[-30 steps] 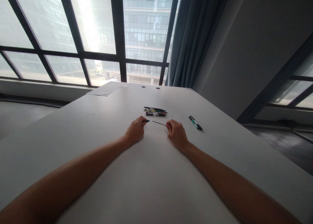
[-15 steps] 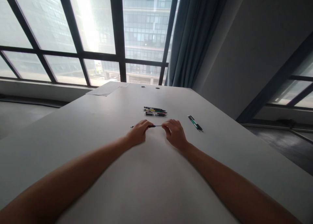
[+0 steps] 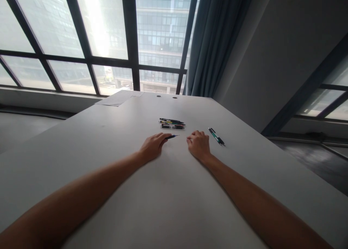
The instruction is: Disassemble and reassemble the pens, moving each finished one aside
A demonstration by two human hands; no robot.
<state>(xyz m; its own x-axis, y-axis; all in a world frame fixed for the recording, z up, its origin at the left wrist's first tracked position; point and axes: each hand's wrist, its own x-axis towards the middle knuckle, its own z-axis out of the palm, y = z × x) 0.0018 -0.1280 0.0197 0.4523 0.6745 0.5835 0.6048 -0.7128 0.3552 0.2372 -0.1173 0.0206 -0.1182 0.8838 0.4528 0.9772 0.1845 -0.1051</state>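
Note:
My left hand (image 3: 152, 146) rests on the white table (image 3: 163, 191) and grips a dark pen (image 3: 172, 136) whose tip sticks out to the right of the fingers. My right hand (image 3: 199, 145) lies a short way to the right with its fingers curled; nothing shows in it. It does not touch the pen. A small row of several pens (image 3: 172, 123) lies just beyond both hands. Two more pens (image 3: 216, 136), one green, lie just right of my right hand.
A sheet of paper (image 3: 119, 97) lies at the table's far left corner, near two round cable holes (image 3: 166, 96). Large windows and a grey-blue curtain (image 3: 214, 42) stand behind the table. The table's right edge runs diagonally along a grey wall.
The thin refill my right hand held toward the pen has gone into the barrel. My right hand has let go and drawn away to the right; the left hand keeps the pen.

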